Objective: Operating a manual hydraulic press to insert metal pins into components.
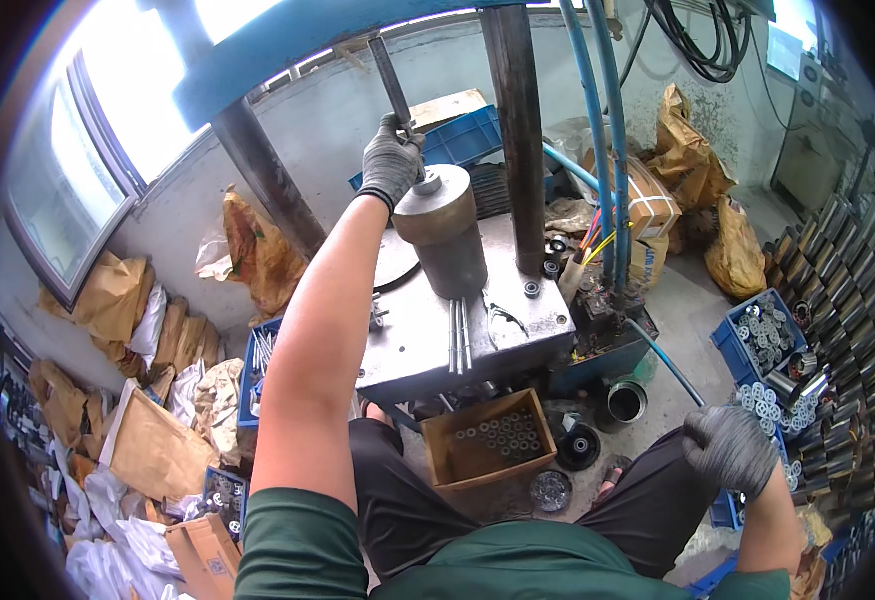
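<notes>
My left hand (pixel 395 162), in a grey glove, is raised beside the press, its fingers closed round a dark metal rod (pixel 390 78) that tilts upward. Just right of it a thick, stepped metal cylinder (pixel 443 225) stands on the press's steel table (pixel 403 350). Several slim metal rods (pixel 459 338) lie at the cylinder's foot, near a small plier-like tool (pixel 506 318). Low on the right, my gloved right hand (pixel 733 448) is closed over the end of a blue lever (pixel 666 362), which rises from the unit beside the table.
A wooden box (pixel 488 437) of small rings sits on the floor before the table. Blue bins (pixel 758 335) of metal parts and stacked tubes (pixel 848 290) line the right. Paper sacks (pixel 163 440) crowd the left. Dark press columns (pixel 516 140) flank the cylinder.
</notes>
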A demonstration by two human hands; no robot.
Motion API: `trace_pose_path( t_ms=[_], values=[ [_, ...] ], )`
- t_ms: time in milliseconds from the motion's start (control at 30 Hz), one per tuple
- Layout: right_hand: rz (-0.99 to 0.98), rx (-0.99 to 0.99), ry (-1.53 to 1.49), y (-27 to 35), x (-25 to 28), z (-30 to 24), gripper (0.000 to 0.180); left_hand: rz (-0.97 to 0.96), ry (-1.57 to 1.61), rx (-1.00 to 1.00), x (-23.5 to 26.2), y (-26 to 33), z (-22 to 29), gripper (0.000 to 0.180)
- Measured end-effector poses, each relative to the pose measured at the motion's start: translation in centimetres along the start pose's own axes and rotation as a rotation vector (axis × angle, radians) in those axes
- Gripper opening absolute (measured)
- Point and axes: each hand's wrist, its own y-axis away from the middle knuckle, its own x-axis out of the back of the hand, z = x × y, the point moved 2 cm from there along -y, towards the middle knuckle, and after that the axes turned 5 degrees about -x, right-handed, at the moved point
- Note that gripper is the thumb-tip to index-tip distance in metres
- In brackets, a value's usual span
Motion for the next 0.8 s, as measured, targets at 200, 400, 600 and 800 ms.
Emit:
trace_pose_path(
  t_ms=[200, 400, 600, 800],
  values=[
    [0.094, -0.077, -0.007, 1.7, -1.9, -0.4, 0.020, 0.019, -0.016, -0.015, 0.1, 0.0, 0.2, 0.031],
    [0.175, -0.105, -0.040, 1.6, -2.2, -0.6, 0.021, 0.006, 0.004, 0.005, 0.2, 0.3, 0.1, 0.032],
    [0.191, -0.114, -0.043, 1.6, -2.3, -0.6, 0.022, 0.048, -0.002, -0.057, -1.2, -0.3, -2.6, 0.033],
    [0.172, -0.119, -0.045, 1.4, -2.1, -0.7, 0.021, 0.138, 0.049, -0.066, -3.1, -0.1, -4.6, 0.031]
  ],
)
